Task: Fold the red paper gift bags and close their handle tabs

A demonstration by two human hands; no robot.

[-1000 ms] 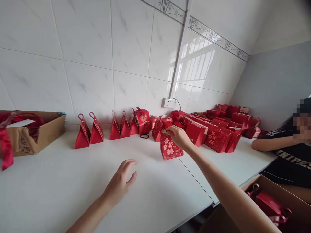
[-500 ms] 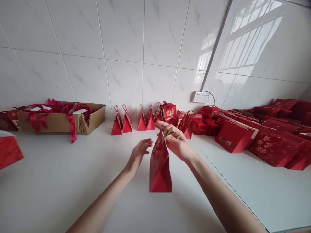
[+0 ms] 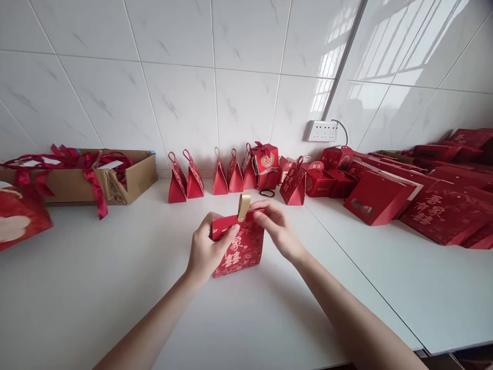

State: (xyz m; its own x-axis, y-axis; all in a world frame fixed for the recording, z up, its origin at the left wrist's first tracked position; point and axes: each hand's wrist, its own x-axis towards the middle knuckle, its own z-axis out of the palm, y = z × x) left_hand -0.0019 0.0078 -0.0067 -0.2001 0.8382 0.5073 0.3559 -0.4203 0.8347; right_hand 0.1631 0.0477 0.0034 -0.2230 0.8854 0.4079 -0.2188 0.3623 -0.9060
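A red gift box [image 3: 246, 252] with pale gold lettering stands just in front of me, its broad printed side facing me. From its top edge rises a gold ribbon loop [image 3: 244, 206]. My left hand [image 3: 210, 246] grips the box's left side, thumb across the printed face and fingers hidden behind. At the upper right corner, my right hand [image 3: 278, 228] pinches the top edge between thumb and fingers, beside the loop.
Several small red triangular boxes [image 3: 195, 180] line the tiled wall. A cardboard carton [image 3: 140, 174] of red ribbons sits left, a red bag [image 3: 23, 221] in front. Flat red boxes [image 3: 435, 210] pile up at right. A black band [image 3: 266, 193] lies behind my right hand.
The box has turned from its open triangular end to its printed face. My left hand has closed on its left side. My right hand has shifted from the loop to the top right corner.
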